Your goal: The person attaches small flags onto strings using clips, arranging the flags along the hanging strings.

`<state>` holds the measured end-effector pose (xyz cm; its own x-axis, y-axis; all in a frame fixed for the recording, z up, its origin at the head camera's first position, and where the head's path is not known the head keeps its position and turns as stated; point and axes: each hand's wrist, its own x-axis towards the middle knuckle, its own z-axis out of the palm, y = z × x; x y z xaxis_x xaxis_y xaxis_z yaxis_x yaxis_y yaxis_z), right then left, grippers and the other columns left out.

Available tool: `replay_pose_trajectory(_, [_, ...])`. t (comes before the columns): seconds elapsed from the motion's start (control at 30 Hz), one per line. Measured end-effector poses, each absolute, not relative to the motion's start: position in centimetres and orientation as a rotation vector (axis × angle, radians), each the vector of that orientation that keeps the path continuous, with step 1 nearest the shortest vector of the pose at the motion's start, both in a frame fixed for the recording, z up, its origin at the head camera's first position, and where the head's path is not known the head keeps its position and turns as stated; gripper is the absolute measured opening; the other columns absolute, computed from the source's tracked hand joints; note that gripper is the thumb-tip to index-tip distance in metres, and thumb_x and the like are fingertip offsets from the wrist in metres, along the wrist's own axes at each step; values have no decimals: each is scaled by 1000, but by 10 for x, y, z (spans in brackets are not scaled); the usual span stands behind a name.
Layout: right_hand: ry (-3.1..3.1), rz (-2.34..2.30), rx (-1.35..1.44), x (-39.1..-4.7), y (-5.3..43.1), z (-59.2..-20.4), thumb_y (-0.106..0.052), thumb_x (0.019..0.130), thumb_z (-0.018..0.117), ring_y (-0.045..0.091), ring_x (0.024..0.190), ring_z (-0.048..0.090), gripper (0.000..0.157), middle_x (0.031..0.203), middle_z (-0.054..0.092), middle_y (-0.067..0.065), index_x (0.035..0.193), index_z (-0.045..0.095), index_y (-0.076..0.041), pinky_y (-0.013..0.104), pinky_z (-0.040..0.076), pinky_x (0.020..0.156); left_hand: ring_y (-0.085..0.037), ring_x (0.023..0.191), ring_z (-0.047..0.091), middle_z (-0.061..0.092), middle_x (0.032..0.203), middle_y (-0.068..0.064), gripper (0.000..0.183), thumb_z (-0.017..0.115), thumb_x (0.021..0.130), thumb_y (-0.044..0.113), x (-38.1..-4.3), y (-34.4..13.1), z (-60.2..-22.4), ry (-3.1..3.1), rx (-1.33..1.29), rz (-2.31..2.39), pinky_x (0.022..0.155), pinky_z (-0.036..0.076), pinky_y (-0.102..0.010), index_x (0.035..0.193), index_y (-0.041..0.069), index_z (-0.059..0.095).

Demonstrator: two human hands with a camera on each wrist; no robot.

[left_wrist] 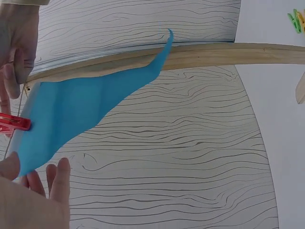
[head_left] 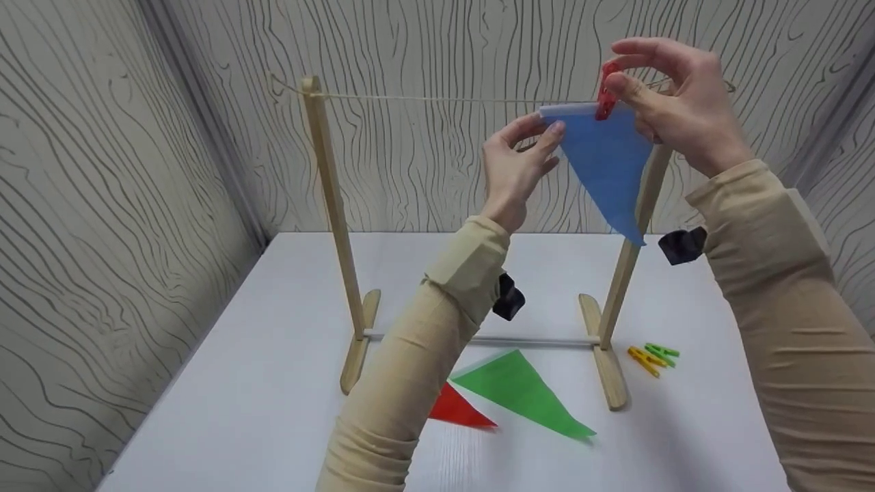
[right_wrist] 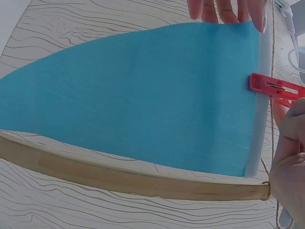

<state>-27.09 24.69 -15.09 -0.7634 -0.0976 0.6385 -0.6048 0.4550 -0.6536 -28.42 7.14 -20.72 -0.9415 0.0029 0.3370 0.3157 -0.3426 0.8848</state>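
Observation:
A blue triangular pennant (head_left: 605, 160) with a white top edge hangs at the string (head_left: 424, 98), near the right post. My left hand (head_left: 516, 160) pinches its upper left corner between thumb and fingers. With thumb and fingers, my right hand (head_left: 690, 102) grips a red clothespin (head_left: 606, 92), whose jaws sit over the white edge around its middle. In the right wrist view the clothespin (right_wrist: 274, 88) reaches across the white strip onto the blue pennant (right_wrist: 143, 95). The left wrist view shows the pennant (left_wrist: 86, 105) with its tip curling.
Two wooden posts, left (head_left: 331, 212) and right (head_left: 618, 287), stand on feet joined by a white rod (head_left: 540, 340). On the white table (head_left: 225, 355) lie a green pennant (head_left: 523, 396) and a red pennant (head_left: 459, 408), partly behind my left arm. Yellow (head_left: 644, 360) and green clothespins (head_left: 662, 352) lie at right.

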Motion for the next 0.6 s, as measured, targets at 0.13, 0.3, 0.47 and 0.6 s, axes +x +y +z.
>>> replay_pose_trajectory(0.13, [-2164, 1313, 595, -269, 246, -151, -20, 97, 64, 3, 44, 44, 42, 120, 63, -13, 138, 59, -13, 13, 37, 44, -20, 98, 71, 66, 113, -13, 35, 72, 92, 7, -285, 66, -210, -1687, -422, -2369, 84, 61, -27, 126, -1, 66])
replay_pose_trajectory(0.3, [-2119, 1349, 612, -268, 244, -155, -19, 98, 64, 3, 42, 45, 42, 123, 64, -10, 139, 58, -14, 14, 36, 42, -18, 105, 69, 68, 118, -11, 35, 74, 92, 13, -286, 57, -218, -1807, -407, -2247, 88, 56, -20, 125, 3, 68])
replay_pose_trajectory(0.47, [-2071, 1332, 606, -266, 243, -160, -17, 98, 63, 4, 42, 46, 39, 119, 67, -10, 138, 60, -15, 15, 36, 42, -19, 113, 67, 69, 121, -11, 39, 76, 91, 18, -286, 45, -230, -1903, -371, -2164, 91, 54, -19, 126, 6, 67])
replay_pose_trajectory(0.6, [-2006, 1337, 599, -264, 241, -165, -14, 99, 62, 5, 42, 45, 37, 119, 67, -7, 135, 61, -14, 15, 35, 41, -20, 114, 67, 68, 121, -11, 40, 76, 91, 19, -286, 37, -240, -1945, -357, -2131, 92, 54, -20, 127, 5, 67])
